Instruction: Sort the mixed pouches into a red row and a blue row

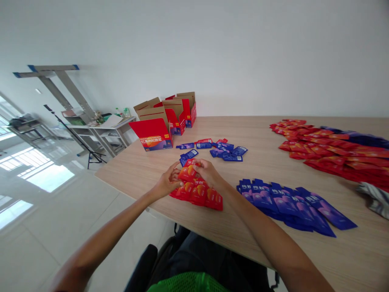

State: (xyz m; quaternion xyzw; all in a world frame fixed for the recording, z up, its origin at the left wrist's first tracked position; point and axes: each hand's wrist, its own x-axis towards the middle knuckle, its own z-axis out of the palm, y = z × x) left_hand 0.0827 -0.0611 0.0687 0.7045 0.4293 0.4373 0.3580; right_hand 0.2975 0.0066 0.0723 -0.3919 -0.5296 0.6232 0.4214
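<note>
Fingers point(175, 175) of both hands pinching flat red foil sachets point(197, 191) fanned on light wooden tabletop point(212, 227). Advisable: edges squared, overlap even, clear of fanned blue sachets point(291, 205) alongside.

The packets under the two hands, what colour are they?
The packets are red with orange marks, seen in the head view.

Just one view here, a camera strapped to the person's head. It looked forward and down across a wooden table point(273, 247) from the near edge, tilted so the table ran slantwise. Both forearms reached in from the bottom, with the hands fairly close in the middle. The far wall point(212, 52) filled the top half, and the floor point(45, 227) showed off to the left. No second view.
</note>
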